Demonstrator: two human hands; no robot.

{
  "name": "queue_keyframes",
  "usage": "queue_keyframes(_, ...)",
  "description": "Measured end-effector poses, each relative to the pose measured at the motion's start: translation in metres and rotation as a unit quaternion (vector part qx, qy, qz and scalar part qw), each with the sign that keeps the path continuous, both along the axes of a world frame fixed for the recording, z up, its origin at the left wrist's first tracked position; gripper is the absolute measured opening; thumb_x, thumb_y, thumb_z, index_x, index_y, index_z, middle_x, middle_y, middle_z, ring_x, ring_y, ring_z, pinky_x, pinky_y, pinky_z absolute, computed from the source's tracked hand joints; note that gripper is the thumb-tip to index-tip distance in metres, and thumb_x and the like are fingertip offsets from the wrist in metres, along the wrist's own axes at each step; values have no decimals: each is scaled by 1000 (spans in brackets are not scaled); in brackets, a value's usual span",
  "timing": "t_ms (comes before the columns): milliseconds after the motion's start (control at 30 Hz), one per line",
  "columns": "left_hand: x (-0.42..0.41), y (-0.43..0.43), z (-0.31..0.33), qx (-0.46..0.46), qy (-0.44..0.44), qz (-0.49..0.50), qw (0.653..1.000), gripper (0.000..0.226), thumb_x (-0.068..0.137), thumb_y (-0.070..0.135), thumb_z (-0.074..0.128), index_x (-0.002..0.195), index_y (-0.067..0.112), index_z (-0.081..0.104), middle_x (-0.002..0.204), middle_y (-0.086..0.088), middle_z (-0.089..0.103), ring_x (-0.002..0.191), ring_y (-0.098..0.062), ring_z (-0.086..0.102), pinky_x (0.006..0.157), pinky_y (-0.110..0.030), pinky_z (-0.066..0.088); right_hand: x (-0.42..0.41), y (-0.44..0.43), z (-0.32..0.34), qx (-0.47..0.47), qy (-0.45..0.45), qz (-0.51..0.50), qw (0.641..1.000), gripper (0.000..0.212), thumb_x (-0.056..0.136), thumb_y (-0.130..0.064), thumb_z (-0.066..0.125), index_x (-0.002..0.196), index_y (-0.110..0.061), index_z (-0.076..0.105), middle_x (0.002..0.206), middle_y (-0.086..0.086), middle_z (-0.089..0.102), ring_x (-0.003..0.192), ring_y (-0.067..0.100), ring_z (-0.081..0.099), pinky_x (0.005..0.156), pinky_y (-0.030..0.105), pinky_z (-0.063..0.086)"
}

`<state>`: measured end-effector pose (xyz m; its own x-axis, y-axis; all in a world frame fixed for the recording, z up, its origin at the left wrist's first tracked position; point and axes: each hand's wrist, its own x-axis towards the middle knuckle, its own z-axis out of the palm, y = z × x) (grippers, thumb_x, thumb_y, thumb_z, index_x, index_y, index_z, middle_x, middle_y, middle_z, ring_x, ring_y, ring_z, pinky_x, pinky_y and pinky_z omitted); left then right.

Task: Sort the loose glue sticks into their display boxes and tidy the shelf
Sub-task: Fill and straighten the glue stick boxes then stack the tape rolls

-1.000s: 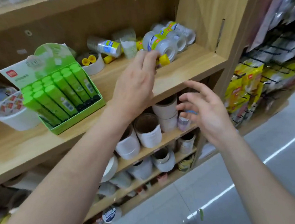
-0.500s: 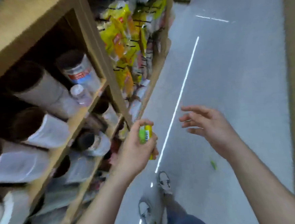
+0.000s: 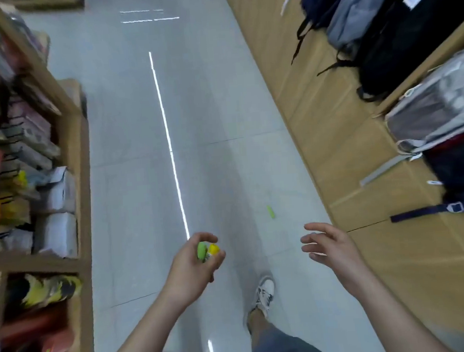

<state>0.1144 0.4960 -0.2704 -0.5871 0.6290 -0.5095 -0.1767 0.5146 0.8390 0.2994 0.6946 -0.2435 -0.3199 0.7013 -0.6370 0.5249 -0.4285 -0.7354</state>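
Note:
My left hand grips two glue sticks, one with a green cap and one with a yellow cap, held over the aisle floor. My right hand hovers to the right of it with fingers spread and holds nothing. A loose green glue stick lies on the grey floor ahead, between the two hands and farther away. The display boxes are out of view.
A wooden shelf unit with blurred packaged goods runs along the left. On the right a wooden display carries backpacks. The grey tiled aisle floor lies between them. My white shoe stands below the hands.
The view swung from the shelf with the green display box down and round to the aisle floor. My left hand took a yellow-capped stick off the shelf and now carries it.

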Motion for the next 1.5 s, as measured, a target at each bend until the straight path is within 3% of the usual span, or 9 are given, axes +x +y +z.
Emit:
queue_keyframes(167,21,124,-41,-49,-3,-64,997,39,87,12,66,115,31,47,85,-16,66,59,-18,57,52,-21,48,31,96,-35,3,-1,-57,998,22,93,-8,52,107,-21,64,97,8,70,88,21,67,80,36,53)
queue_keyframes(400,12,261,-145,-76,22,-130,988,18,86,11,66,98,24,64,78,-3,67,65,-19,59,65,-32,50,35,206,-145,23,-39,-60,997,31,95,-11,55,122,-26,53,106,2,62,91,14,60,81,37,51)
queue_keyframes(533,-2,332,-241,-78,25,-170,982,33,88,5,58,105,32,56,79,-5,65,69,-26,62,64,-36,51,20,264,-248,57,-102,-23,993,42,92,-13,59,121,-40,46,125,4,55,103,13,58,90,39,46)
queue_keyframes(700,-15,441,-393,-67,31,-208,975,22,88,14,64,101,30,57,73,5,65,55,-7,64,62,-26,52,15,362,-410,90,-213,59,971,61,93,-20,58,146,-28,30,148,7,39,134,22,40,104,33,35)
queue_keyframes(867,-18,535,-558,-49,63,-291,953,12,88,15,65,92,26,61,77,-1,68,53,-8,64,62,-25,52,24,455,-585,157,-316,120,928,68,93,-25,56,151,-17,20,158,4,21,144,21,22,113,27,20)
queue_keyframes(1000,-17,595,-649,-48,111,-343,932,7,89,21,63,94,25,59,82,-4,68,67,-21,67,67,-31,55,25,503,-682,161,-330,121,922,64,95,-26,52,150,-18,21,154,4,29,139,24,31,108,33,31)
queue_keyframes(1167,-2,634,-709,-36,77,-405,910,3,94,22,56,97,22,56,84,-5,67,59,-18,65,49,-19,47,11,528,-772,174,-379,136,899,65,96,-32,49,151,-25,14,142,9,42,127,30,45,98,40,42)
queue_keyframes(1333,-8,644,-729,-41,57,-424,903,5,94,21,55,99,19,56,77,0,63,54,-15,59,48,-17,45,10,533,-813,238,-456,123,849,35,95,-19,49,128,-27,47,127,6,45,114,26,49,87,32,45)
queue_keyframes(1500,-37,647,-697,-39,32,-327,944,5,89,16,63,92,15,59,65,1,56,48,-16,52,51,-22,41,-17,538,-775,201,-282,8,938,17,82,-20,67,98,-23,68,85,0,65,85,23,61,69,26,43)
